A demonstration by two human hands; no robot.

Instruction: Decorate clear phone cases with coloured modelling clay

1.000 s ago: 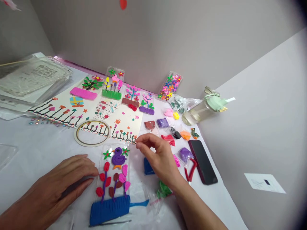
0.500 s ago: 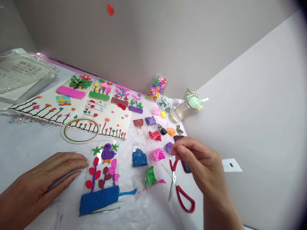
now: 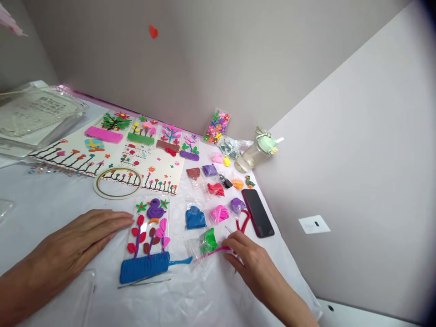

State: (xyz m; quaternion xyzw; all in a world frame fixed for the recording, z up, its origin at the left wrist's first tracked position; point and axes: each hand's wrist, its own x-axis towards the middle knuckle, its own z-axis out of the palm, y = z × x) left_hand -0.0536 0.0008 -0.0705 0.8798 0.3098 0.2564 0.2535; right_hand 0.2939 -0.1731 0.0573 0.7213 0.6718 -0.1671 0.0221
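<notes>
My left hand point(image 3: 78, 245) lies flat on the white table cover, fingers stretched out. Its fingertips touch the left edge of a clear phone case point(image 3: 148, 236) decorated with a purple clay bird, red and pink leaves and a blue clay base. My right hand point(image 3: 247, 261) rests low on the table to the right, with fingertips and thumb closed on the end of a thin pink tool point(image 3: 214, 253). That tool lies beside a bag of green clay point(image 3: 207, 240). Red-handled scissors point(image 3: 243, 223) are partly hidden under this hand.
Small bags of clay, blue point(image 3: 195, 217), pink point(image 3: 220, 212), red point(image 3: 215, 189) and purple point(image 3: 237, 204), lie mid-table. Nearby are a dark phone point(image 3: 258, 212), a bottle point(image 3: 254, 154), a tape ring point(image 3: 117, 182), painted cards point(image 3: 85, 156), other decorated cases point(image 3: 216, 126), and a blue tool point(image 3: 180, 261).
My right hand came down from above the clay bags to the table and closed on the pink tool, covering part of the scissors. The left hand stayed flat by the case.
</notes>
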